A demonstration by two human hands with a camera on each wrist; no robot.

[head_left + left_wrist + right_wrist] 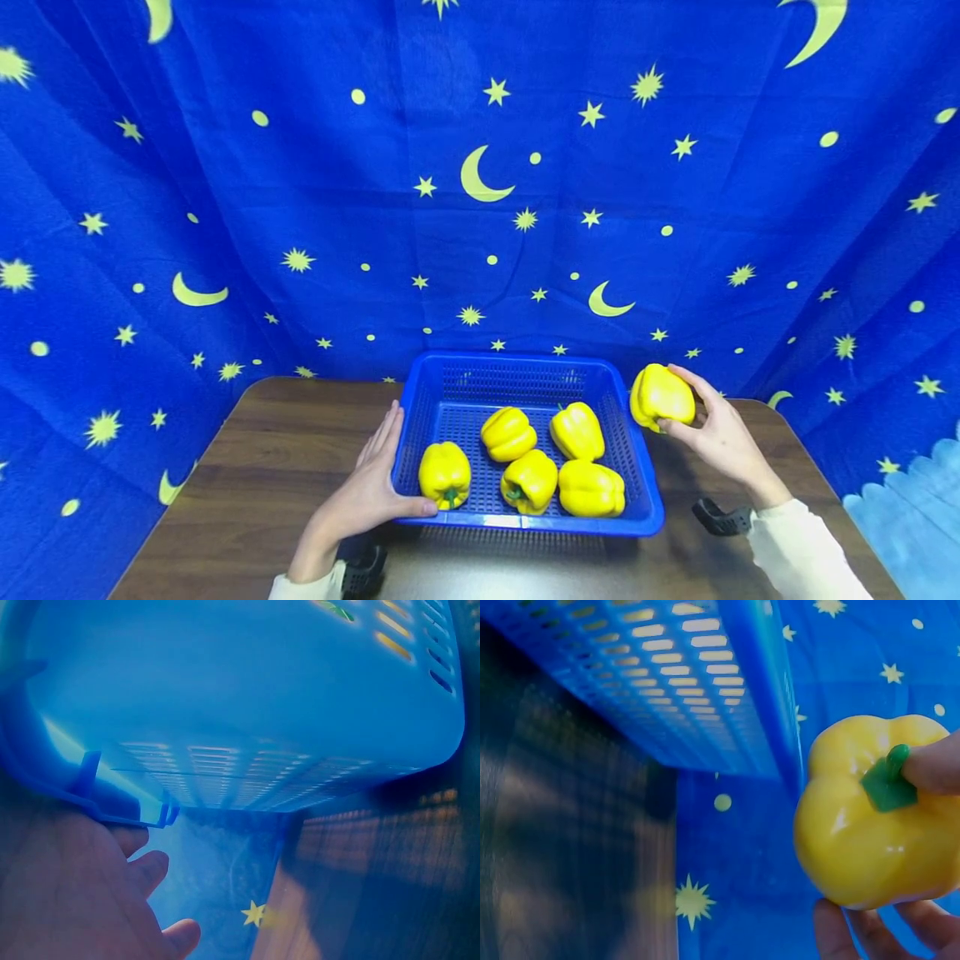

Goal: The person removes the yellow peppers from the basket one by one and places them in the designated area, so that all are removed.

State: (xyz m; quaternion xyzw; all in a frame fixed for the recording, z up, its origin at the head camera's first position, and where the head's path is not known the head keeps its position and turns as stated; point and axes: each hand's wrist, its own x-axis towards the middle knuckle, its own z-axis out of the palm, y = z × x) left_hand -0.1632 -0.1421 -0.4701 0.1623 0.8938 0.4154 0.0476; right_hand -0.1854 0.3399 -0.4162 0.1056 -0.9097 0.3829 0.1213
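A blue plastic basket (525,522) with slotted walls holds several yellow bell peppers, among them one with a green stem (445,475) at the left and one lying at the front right (591,489). My left hand (367,492) grips the basket's front left corner, thumb over the front rim and fingers along the left side. Just outside the right rim, my right hand (716,433) holds another yellow bell pepper (663,397). In the right wrist view, the thumb presses by its green stem (897,761) and the fingers (870,934) curl beneath.
A brown wooden table (300,433) lies under the basket. Behind it and at both sides hangs a blue cloth (360,183) with yellow moons and stars. Light blue scalloped fabric (915,500) shows at the right edge. Black bands are on both wrists.
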